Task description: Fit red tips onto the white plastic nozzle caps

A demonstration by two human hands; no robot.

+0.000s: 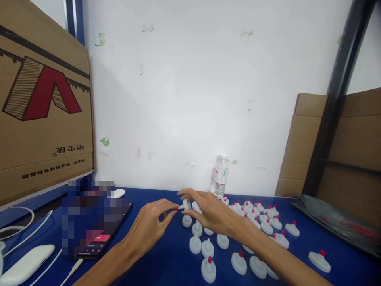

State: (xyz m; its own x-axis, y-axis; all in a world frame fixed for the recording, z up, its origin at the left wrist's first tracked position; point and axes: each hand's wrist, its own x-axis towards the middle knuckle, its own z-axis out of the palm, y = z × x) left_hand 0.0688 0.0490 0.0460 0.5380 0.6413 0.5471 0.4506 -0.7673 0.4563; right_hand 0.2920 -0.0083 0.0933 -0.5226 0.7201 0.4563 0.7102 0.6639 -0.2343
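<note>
My left hand (pixel 151 224) reaches in from the lower left, thumb and forefinger pinched on a tiny red piece near its tip. My right hand (pixel 210 212) comes in from the lower right, fingers curled around a small white plastic cap (pixel 187 204) held just above the blue table (pixel 166 266). The two hands meet over a group of white caps (pixel 205 248) standing on the table; some carry red tips, some do not.
A clear water bottle (pixel 219 176) stands by the white wall. A phone (pixel 101 234) lies at the left beside white cables and a white power bank (pixel 25 265). A cardboard box (pixel 44 103) stands far left, flat cardboard and a black bag (pixel 339 224) at the right.
</note>
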